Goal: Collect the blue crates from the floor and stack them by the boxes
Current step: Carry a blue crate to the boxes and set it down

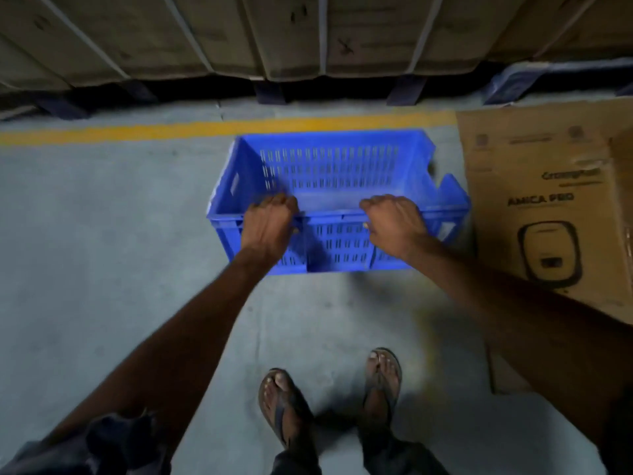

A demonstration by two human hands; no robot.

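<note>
- Down by the person's feet, on the grey concrete floor (102, 234), a blue crate (329, 173) sits with its open top facing up and nothing inside that I can see.
- Its long axis runs left to right, parallel to the yellow line (171, 130) painted on the floor just beyond it.
- Left hand (269, 224) is curled closed over the near long rim, fingers hooked inside the crate, toward its left end.
- Right hand (394, 222) grips the same near rim the same way, closed over the edge, toward the right end; the two hands are apart with a stretch of bare rim between them.
- Whether the crate is resting on the floor or just lifted off it, I cannot tell.
- Right of the right hand, near the crate's short end, lies a flattened brown cardboard box (548, 207) with a printed appliance picture.
- Beyond both hands, past the yellow line, a row of strapped cartons (291, 36) stands on dark pallets (270, 92).
- Behind the hands, two feet in sandals (382, 378) point toward the crate.
</note>
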